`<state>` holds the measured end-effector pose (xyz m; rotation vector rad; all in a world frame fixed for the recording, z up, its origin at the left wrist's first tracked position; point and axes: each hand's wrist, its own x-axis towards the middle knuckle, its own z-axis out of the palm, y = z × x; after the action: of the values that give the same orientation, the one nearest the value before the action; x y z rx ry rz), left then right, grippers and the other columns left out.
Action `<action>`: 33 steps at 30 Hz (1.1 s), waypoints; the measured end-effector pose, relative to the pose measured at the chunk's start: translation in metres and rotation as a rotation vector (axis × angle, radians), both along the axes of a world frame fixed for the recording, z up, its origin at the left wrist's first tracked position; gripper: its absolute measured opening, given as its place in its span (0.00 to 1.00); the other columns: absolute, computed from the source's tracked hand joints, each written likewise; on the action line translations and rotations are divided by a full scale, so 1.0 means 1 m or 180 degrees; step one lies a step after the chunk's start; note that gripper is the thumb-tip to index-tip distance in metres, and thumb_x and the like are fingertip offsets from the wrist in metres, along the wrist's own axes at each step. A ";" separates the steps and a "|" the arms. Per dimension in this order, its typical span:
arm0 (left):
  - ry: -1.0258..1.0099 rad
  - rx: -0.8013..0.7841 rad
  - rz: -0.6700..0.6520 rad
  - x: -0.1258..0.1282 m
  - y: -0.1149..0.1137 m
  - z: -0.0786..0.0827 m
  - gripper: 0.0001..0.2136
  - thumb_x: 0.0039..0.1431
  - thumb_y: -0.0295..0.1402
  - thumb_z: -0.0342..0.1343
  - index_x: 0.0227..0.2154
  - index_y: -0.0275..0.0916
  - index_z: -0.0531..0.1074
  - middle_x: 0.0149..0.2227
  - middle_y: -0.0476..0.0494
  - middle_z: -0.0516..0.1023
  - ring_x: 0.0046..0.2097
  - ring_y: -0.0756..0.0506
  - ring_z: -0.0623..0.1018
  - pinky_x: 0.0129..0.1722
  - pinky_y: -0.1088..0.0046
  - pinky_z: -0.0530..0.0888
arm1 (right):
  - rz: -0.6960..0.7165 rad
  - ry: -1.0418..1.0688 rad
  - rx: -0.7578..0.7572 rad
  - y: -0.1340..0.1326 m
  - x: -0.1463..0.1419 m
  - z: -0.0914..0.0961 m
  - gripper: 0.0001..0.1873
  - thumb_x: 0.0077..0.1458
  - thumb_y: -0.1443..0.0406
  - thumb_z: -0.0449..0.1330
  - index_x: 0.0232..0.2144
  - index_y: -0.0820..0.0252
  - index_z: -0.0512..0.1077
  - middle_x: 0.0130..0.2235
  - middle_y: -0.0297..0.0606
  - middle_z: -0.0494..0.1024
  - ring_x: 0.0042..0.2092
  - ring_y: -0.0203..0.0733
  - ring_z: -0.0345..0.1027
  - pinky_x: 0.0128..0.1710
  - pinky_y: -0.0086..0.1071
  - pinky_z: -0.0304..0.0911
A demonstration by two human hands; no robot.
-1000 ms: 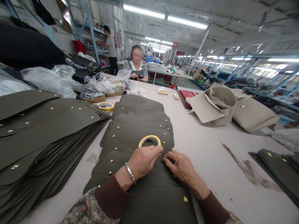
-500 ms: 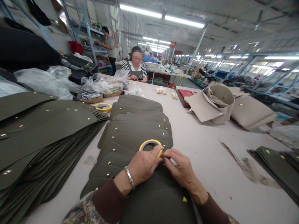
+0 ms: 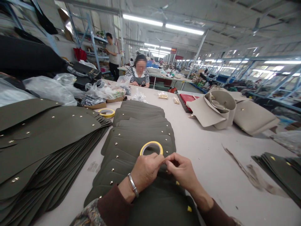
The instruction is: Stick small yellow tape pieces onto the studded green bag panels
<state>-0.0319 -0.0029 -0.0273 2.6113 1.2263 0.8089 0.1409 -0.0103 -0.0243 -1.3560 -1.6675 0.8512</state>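
**Fingertips pinched together just below a yellow tape roll**

The white table [image 3: 202,147] fills most of the frame. On its left side a large fanned stack of olive panels [image 3: 47,138], dotted with brass studs, is spread from the left edge towards the centre. A row of overlapping olive panels [image 3: 141,125] is laid down the middle of the frame, from the far end of the table to the lower edge. Rolled beige pieces [image 3: 221,106] are set at the upper right, and a smaller dark stack [image 3: 279,169] is seen at the right edge. Clear plastic bags [image 3: 49,88] are heaped at the upper left. A seated person [image 3: 139,73] is seen at the far end of the table, in the upper centre.

At the lower centre, the left hand [image 3: 147,169] and the right hand [image 3: 182,171] are brought together above the nearest panels. The fingers [image 3: 162,159] of both hands are closed narrowly, thumb against forefinger, and the tips of the two hands are touching. What is pinched between them is too small to be told. A metal bracelet [image 3: 133,185] is worn on the left wrist.

The yellow tape roll [image 3: 151,147] is laid flat on the row of panels, just above the left hand's knuckles. A second tape roll [image 3: 106,112] is placed between the two olive stacks, left of centre. A small yellow sticker [image 3: 189,208] is seen on the nearest panel, at the lower edge.
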 end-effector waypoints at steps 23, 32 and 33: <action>0.1021 -0.0672 0.0482 0.013 0.005 -0.008 0.06 0.63 0.26 0.47 0.38 0.41 0.67 0.37 0.45 0.69 0.37 0.46 0.70 0.31 0.74 0.70 | -0.0353 -0.0478 -0.0475 0.041 0.018 -0.021 0.13 0.51 0.57 0.58 0.26 0.60 0.76 0.20 0.32 0.72 0.21 0.35 0.65 0.19 0.27 0.61; 0.1109 -0.0590 0.0415 0.012 0.006 -0.009 0.06 0.64 0.26 0.45 0.38 0.41 0.66 0.37 0.44 0.70 0.37 0.44 0.73 0.33 0.69 0.72 | -0.0657 -0.0272 -0.0650 0.041 0.023 -0.029 0.17 0.51 0.54 0.60 0.39 0.58 0.67 0.18 0.27 0.70 0.19 0.38 0.66 0.17 0.29 0.62; 0.1102 -0.0587 0.0416 0.011 0.006 -0.009 0.07 0.65 0.27 0.44 0.38 0.41 0.67 0.37 0.44 0.70 0.36 0.44 0.73 0.33 0.69 0.72 | -0.0664 -0.0005 -0.0747 0.038 0.025 -0.030 0.17 0.51 0.53 0.59 0.38 0.58 0.66 0.20 0.29 0.72 0.20 0.38 0.68 0.17 0.29 0.63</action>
<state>-0.0207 0.0028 -0.0358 2.6103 1.4897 0.2465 0.1654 0.0282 -0.0545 -1.6577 -1.4296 0.9433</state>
